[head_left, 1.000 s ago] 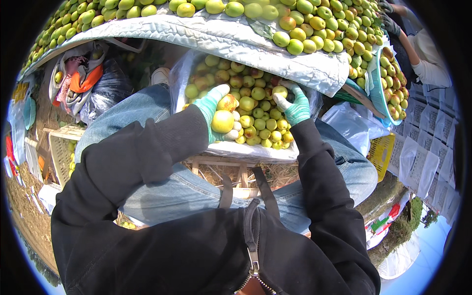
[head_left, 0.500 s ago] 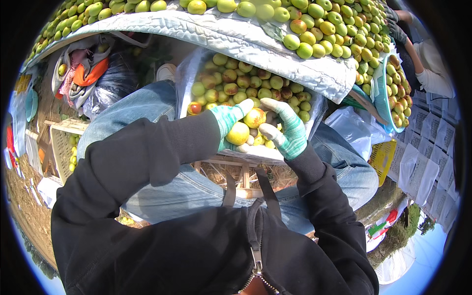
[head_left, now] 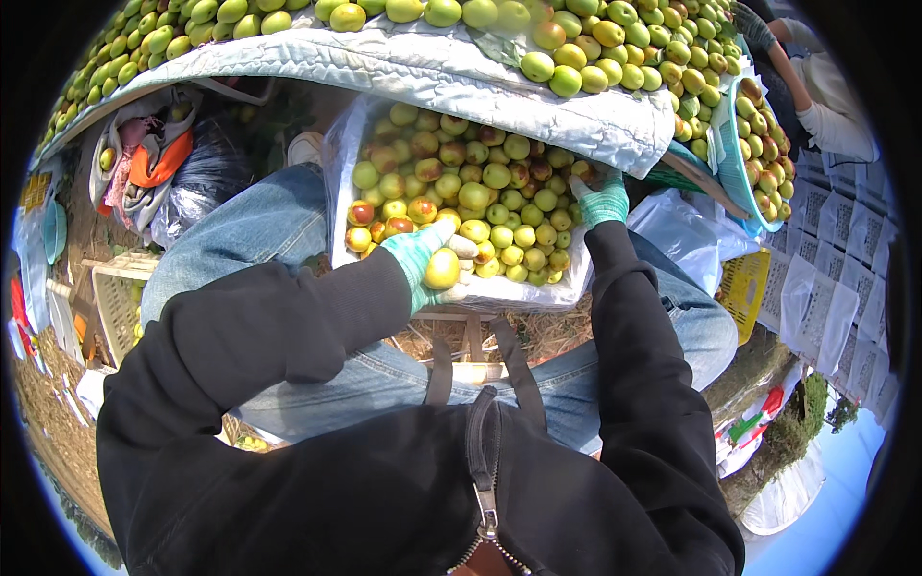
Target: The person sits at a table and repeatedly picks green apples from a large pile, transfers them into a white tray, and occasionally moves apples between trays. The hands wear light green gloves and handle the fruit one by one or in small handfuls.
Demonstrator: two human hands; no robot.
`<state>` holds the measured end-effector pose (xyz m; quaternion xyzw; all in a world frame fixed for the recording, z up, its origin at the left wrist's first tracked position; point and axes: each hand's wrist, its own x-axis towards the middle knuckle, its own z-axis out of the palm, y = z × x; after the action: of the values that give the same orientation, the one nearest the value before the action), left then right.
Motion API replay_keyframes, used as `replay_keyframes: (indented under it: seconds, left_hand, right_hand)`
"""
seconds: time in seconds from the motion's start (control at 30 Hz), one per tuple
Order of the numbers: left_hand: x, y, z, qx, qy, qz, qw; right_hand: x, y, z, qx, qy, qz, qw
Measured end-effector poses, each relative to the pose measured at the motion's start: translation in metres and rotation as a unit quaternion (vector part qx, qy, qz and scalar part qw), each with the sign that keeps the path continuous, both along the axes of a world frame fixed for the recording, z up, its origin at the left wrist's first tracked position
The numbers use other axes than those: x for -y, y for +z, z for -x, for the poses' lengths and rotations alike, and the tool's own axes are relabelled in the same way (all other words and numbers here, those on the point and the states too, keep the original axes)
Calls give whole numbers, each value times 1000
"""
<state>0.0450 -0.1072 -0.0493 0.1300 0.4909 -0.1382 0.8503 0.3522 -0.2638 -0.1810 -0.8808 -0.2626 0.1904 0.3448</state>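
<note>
My left hand (head_left: 419,265), in a green and white glove, holds a yellow-green jujube (head_left: 443,269) at the near left edge of a plastic-lined white crate (head_left: 574,290). Its fingers are curled round the fruit. Inside the crate lie many jujubes (head_left: 473,196), green, yellow and partly red-brown. My right hand (head_left: 605,202), gloved alike, reaches to the crate's far right corner, beside the hanging edge of a quilted cloth (head_left: 615,134). The thumb shows near some fruit there; the other fingers are mostly hidden, so whether they grip anything is unclear.
Beyond the crate, a heap of jujubes (head_left: 615,48) covers the cloth-edged surface. A blue basket (head_left: 735,163) of fruit stands at the right, near another person's arm (head_left: 789,82). A yellow crate (head_left: 744,288) and bags are beside my right knee; a bundle (head_left: 158,158) lies far left.
My right hand has moved from beside the left hand to the crate's far right corner. My left hand has shifted slightly left and keeps a jujube; the red-blotched one between the hands is gone from there.
</note>
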Motion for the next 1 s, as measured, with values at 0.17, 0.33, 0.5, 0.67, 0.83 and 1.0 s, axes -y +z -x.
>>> replay_keyframes:
  seconds: [0.17, 0.33, 0.5, 0.67, 0.83, 1.0]
  left_hand:
    - [-5, 2, -5, 28, 102, 39, 994]
    - [-5, 6, -8, 38, 137, 65, 988]
    - [11, 10, -4, 78, 153, 31, 985]
    - [19, 6, 9, 62, 68, 64, 994]
    - [21, -3, 14, 86, 84, 42, 992]
    - [20, -5, 18, 1, -2, 22, 1000]
  right_hand:
    - [-8, -22, -36, -48, -147, 33, 987]
    - [-21, 65, 52, 136, 75, -22, 988]
    - [-8, 124, 165, 29, 412, -68, 908]
    - [-6, 125, 181, -210, 317, -84, 921]
    - [-5, 124, 176, -171, 359, -84, 914]
    - [-13, 104, 147, -41, 317, -62, 945]
